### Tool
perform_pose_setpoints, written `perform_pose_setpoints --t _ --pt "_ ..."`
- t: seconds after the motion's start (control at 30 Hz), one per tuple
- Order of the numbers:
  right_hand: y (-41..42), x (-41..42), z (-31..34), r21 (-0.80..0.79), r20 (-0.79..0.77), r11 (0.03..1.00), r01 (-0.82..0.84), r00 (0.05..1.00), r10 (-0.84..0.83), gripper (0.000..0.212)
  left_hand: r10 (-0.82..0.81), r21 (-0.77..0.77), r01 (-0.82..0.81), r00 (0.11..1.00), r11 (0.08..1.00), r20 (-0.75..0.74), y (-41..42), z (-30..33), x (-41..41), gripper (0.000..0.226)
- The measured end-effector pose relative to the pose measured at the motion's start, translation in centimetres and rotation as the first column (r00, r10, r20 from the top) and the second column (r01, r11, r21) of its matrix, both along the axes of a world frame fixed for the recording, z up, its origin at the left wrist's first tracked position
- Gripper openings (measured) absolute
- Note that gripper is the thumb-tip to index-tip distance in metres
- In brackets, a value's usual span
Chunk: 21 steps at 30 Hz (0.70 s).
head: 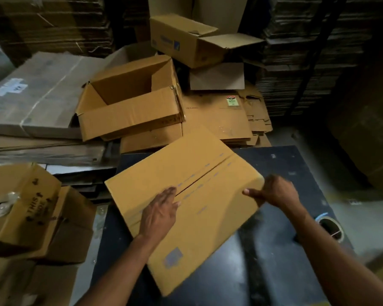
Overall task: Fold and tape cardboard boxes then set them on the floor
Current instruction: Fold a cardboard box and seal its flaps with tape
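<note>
a dim packing storeroom: tall stacks of flattened cardboard [307,69], open boxes [131,100], a dark worktable [274,261]

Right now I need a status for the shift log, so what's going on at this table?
A person is closing a cardboard box on the dark table. The left hand presses flat on the flaps by the centre seam; the right hand grips the box's right edge. No tape on the seam is visible. An open box sits behind.

Your view is dim, dark vignetting swallowing the corners and the stacked cardboard [307,62] at right. Light seems to fall from above, casting soft shadows on the dark table [263,261]. Edges bow with wide-angle distortion; your right hand [274,191] looks slightly motion-blurred.
</note>
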State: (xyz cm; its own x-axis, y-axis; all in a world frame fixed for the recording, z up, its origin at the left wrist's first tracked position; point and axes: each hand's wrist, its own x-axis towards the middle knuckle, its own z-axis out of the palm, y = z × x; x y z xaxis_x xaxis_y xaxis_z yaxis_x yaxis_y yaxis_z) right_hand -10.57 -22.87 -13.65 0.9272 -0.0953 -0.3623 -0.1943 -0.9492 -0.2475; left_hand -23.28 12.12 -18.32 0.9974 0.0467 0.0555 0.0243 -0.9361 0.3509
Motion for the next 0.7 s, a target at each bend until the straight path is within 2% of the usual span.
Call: perform_pose_setpoints --t 0.07,0.1,0.17,0.27,0.37,0.43,0.5,0.57,0.63,0.7 --pt "-0.4 -4.2 1.6 -0.047 -0.074 0.999 -0.019 0.997 0.016 0.092 0.005 0.019 -0.003 0.996 1.0 -0.085 -0.2 0.3 0.0 0.088" --pt "-0.7 -6.3 1.7 -0.065 -0.102 0.997 -0.04 0.994 0.033 0.093 -0.002 0.07 0.012 0.99 0.997 -0.143 -0.7 0.2 -0.2 0.099" --pt "-1.3 -10.5 1.1 -0.062 -0.143 0.996 -0.069 0.988 0.06 0.099 -0.014 0.181 0.044 0.986 0.983 -0.165 -2.1 -0.5 -0.6 0.109" --pt "-2.1 -13.1 0.0 0.115 -0.128 0.992 0.058 0.991 -0.043 0.089 -0.045 0.241 0.083 0.986 0.967 -0.159 -3.9 -1.0 -1.1 0.101" --pt "-2.0 -11.7 -0.1 0.296 -0.072 0.94 0.171 0.985 -0.156 0.078 -0.105 0.218 0.157 0.967 0.963 -0.232 -6.0 -0.9 -1.3 0.097" --pt "-1.8 -10.8 0.0 0.239 -0.017 0.956 0.168 0.985 -0.169 0.059 -0.127 0.181 0.177 0.958 0.967 -0.259 -7.6 -0.8 -1.4 0.099" --pt "-2.5 -11.0 -0.1 0.12 0.009 0.974 0.193 0.981 -0.196 0.054 -0.142 0.159 0.188 0.954 0.969 -0.263 -8.9 -0.7 -1.6 0.1" --pt "-4.3 -11.9 0.0 0.097 -0.027 0.956 0.278 0.961 -0.277 0.069 -0.132 0.168 0.17 0.967 0.971 -0.216 -9.9 -0.8 -2.2 0.099" --pt "-6.5 -13.2 -0.2 0.131 -0.067 0.93 0.344 0.939 -0.338 0.098 -0.156 0.173 0.183 0.975 0.968 -0.155 -10.8 -0.9 -3.2 0.095" --pt "-7.7 -14.0 -0.8 0.171 -0.1 0.916 0.364 0.931 -0.351 0.118 -0.174 0.168 0.203 0.97 0.965 -0.169 -12.2 -0.6 -3.8 0.097"
